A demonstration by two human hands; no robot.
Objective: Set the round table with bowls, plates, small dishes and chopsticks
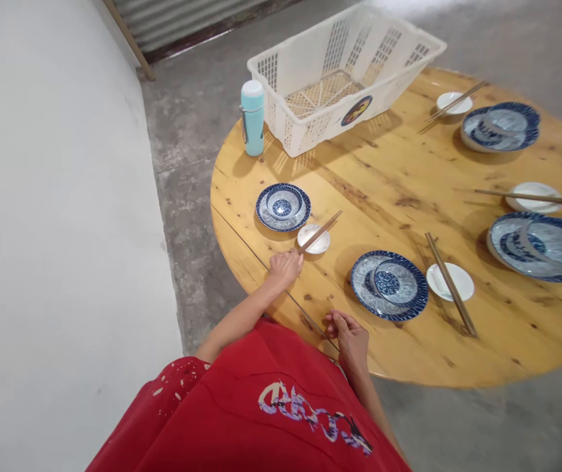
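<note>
My left hand (pixel 286 267) is closed on the near ends of a pair of wooden chopsticks (pixel 321 231), which lie across a small white dish (pixel 314 245). Just beyond that dish, a small bowl (pixel 281 202) sits on a blue-and-white plate (pixel 263 218). My right hand (pixel 352 341) hovers by the table's near edge, fingers curled in and thumb against them; nothing shows in it. To its upper right are another blue-and-white plate with a bowl (pixel 388 284), a white dish (pixel 464 283) and chopsticks (pixel 450 285) laid across it.
The round wooden table (pixel 359 190) carries more settings at right: stacked tableware (pixel 546 246) and, farther back, another set (pixel 511 124). A white plastic basket (pixel 305 128) stands at the far edge beside a light-blue bottle (pixel 253 121). A white wall (pixel 65 196) rises at left.
</note>
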